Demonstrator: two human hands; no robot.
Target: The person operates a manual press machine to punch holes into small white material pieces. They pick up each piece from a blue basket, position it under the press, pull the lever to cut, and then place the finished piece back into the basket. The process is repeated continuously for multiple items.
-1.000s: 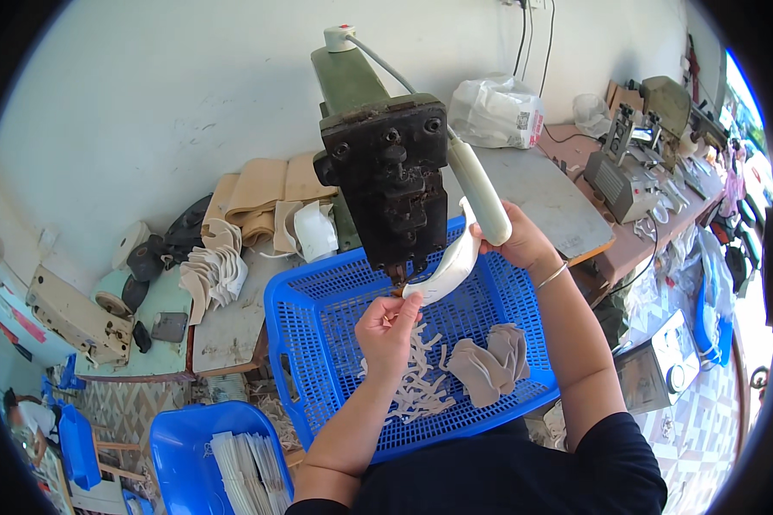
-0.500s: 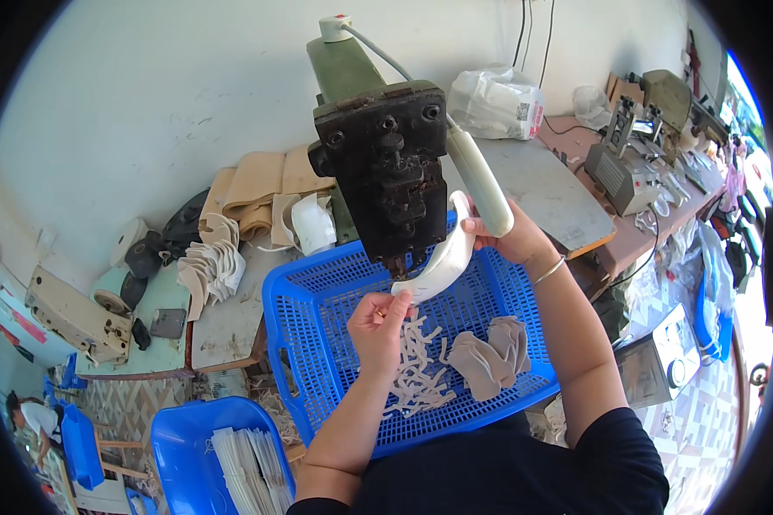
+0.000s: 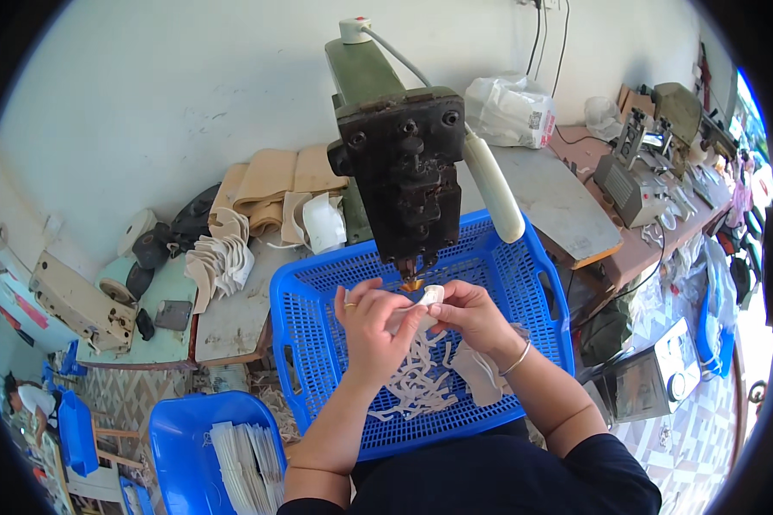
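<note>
My left hand and my right hand are close together over a blue plastic basket. Between them is a curved white piece of stiff sheet material, mostly covered by my fingers. My right thumb and fingers pinch its end, and my left fingers close on its other side. Just above the piece is the metal tip of a black and green machine. In the basket lie narrow white offcut strips and a few stacked beige curved pieces, partly behind my right hand.
A pale padded lamp-like tube hangs right of the machine. Curved cut pieces and beige sheets sit on the left table. A blue chair bears stacked white strips. Another machine stands at the right.
The white piece has come down from the machine's tip and turned, now mostly within my fingers. My right hand moved down and left to meet my left hand, leaving the pale tube's end.
</note>
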